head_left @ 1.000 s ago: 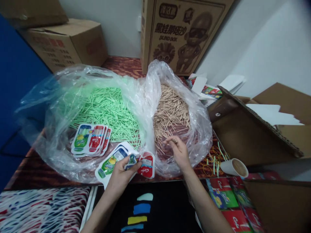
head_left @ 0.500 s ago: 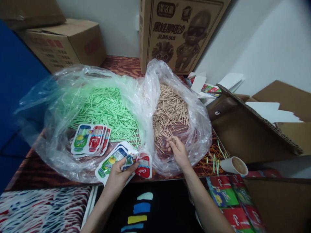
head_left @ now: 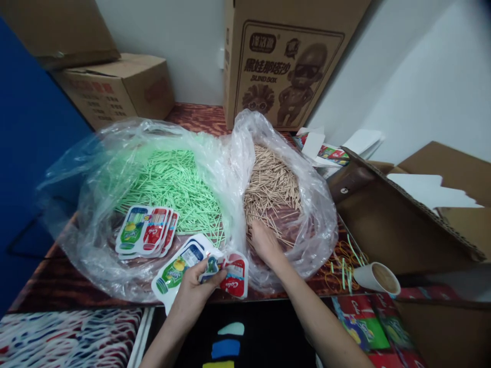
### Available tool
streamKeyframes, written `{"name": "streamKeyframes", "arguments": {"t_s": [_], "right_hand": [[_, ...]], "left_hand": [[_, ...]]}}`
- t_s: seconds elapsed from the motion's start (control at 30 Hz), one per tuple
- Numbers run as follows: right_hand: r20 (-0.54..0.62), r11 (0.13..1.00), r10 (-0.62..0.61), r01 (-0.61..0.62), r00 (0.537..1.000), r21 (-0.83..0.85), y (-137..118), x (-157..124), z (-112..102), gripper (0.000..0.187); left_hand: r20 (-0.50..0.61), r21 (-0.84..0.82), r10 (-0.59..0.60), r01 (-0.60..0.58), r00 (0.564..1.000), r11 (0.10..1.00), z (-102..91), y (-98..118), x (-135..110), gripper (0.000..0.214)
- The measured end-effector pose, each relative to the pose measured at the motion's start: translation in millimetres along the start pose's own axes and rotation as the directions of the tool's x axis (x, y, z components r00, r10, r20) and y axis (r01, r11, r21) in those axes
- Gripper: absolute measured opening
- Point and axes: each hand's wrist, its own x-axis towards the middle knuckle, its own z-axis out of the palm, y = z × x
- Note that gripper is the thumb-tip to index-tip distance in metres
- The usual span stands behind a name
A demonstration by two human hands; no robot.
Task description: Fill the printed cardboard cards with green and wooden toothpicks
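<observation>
On the dark red, wood-patterned tabletop [head_left: 199,117], two heaps of thin sticks lie on crumpled clear plastic: green sticks [head_left: 172,176] on the left and tan sticks [head_left: 272,176] on the right. The left hand [head_left: 197,286] is near the front edge, its thumb and fingers pinched closed on a few printed cards [head_left: 172,276]; a green bottle print shows on one side of the grip and a red Cola print on the other. The right hand [head_left: 264,243] reaches into the near edge of the tan sticks, its fingertips down among them and hidden, so whether they are spread or gripping any sticks cannot be told. A small stack of cards [head_left: 132,230], with green and red bottle prints, lies in front of the green sticks, up and left of the left hand. Right of the plastic, a paper cup [head_left: 376,278] lies tipped on its side next to some rubber bands [head_left: 337,250]. Behind the heaps stands a tall cardboard box [head_left: 268,66] marked "Blind Box".
</observation>
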Motion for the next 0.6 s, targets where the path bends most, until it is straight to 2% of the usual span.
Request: {"name": "streamKeyframes", "arguments": {"t_s": [0.13,0.2,0.27,0.33,0.37,0.43,0.53,0.6], "right_hand": [[0.055,0.977,0.091,-0.1,0.994,0.191,1.0,1.6,-17.6,0.017],[0.144,0.902,0.145,-0.191,0.979,0.386,-6.2,-1.0,-28.4,0.018],[0.313,0.659,0.204,-0.367,0.928,0.656,-21.8,-4.4,-37.4,0.014],[0.43,0.424,0.192,-0.47,0.882,0.774,-44.2,-6.6,-43.2,0.024],[0.44,0.358,0.169,-0.471,0.882,0.807,-56.5,-6.8,-44.8,0.026],[0.393,0.277,0.121,-0.412,0.911,0.868,-79.9,-5.8,-45.3,0.018],[0.356,0.218,0.066,-0.361,0.932,0.907,-104.3,-4.3,-41.0,0.003],[0.38,0.205,0.043,-0.38,0.924,0.902,-111.9,-6.3,-36.7,0.008]], "left_hand": [[-0.017,-0.004,-0.007,0.007,1.0,1.0,-1.7,-1.1,1.3,0.021],[-0.03,-0.018,-0.004,0.003,1.0,1.0,-0.5,-2.3,2.1,0.021],[-0.026,-0.011,0.0,0.0,1.0,1.0,1.4,-3.8,3.4,0.021],[-0.006,0.007,-0.002,0.002,1.0,1.0,3.0,-5.4,4.8,0.021],[0.009,0.016,-0.003,0.003,1.0,1.0,3.4,-6.2,5.5,0.022],[0.039,0.035,0.002,-0.004,0.999,0.999,3.4,-7.6,6.9,0.023],[0.081,0.056,0.019,-0.024,0.997,0.998,2.3,-9.7,8.4,0.024],[0.087,0.05,0.029,-0.033,0.996,0.998,1.7,-11.0,8.7,0.024]]}}
